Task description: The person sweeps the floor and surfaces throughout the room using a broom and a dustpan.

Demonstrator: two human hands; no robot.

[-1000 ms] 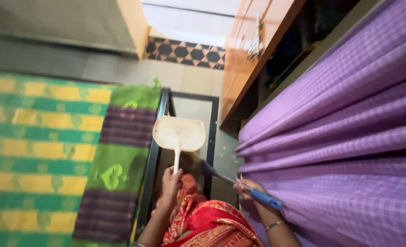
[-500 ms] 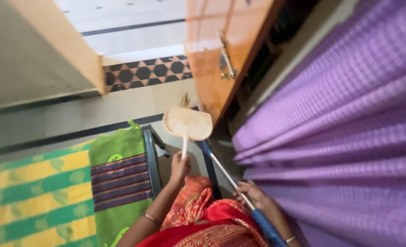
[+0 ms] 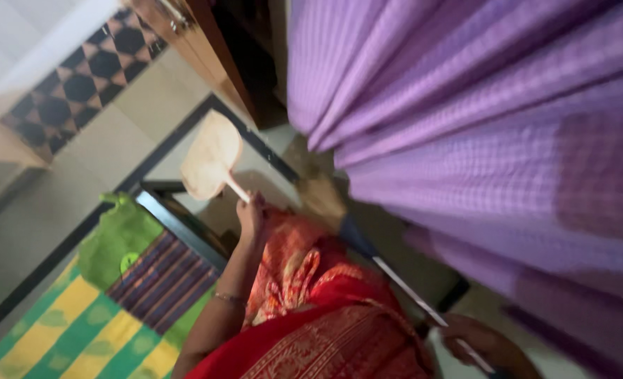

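My left hand [image 3: 251,216] grips the thin handle of a pale cream dustpan [image 3: 212,156], held out over the floor ahead of me. My right hand [image 3: 474,340] at the lower right holds the long silver handle of a broom [image 3: 368,247], whose brown bristle head rests on the floor beside the purple curtain [image 3: 480,119]. My red and orange patterned garment [image 3: 311,309] fills the bottom middle of the view.
A green and yellow striped cloth [image 3: 94,323] lies on a dark-framed surface at lower left. A wooden door [image 3: 192,35] stands at the top, with black patterned floor tiles [image 3: 80,77] beyond. The whole view is tilted and blurred.
The view has swung and tilted to the left. The dustpan stays in my left hand, and the broom's bristles have come into view near the curtain.
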